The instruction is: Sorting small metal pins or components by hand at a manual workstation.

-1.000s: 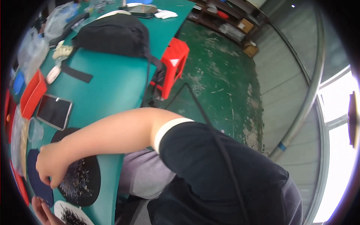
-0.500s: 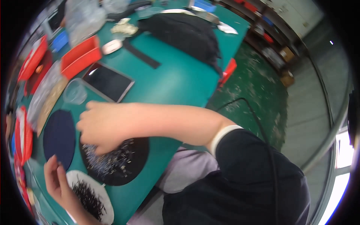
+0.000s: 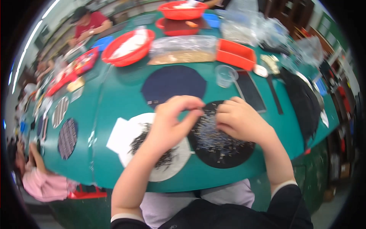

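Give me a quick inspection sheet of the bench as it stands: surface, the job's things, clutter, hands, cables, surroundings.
Surface: green table, crowded along the far edge.
Job's things: black round pad strewn with small silvery pins; white round pad carrying a heap of dark pieces; bare dark pad behind them.
Clutter: clear cup, dark flat tablet, red baskets, orange tray, plastic bags, black bag.
Hands: left hand with fingertips pinched together over the pads; right hand curled, resting on the black round pad. Too blurred to tell what either holds.
Cables: nothing seen.
Surroundings: other people at the same table, far left and lower left.
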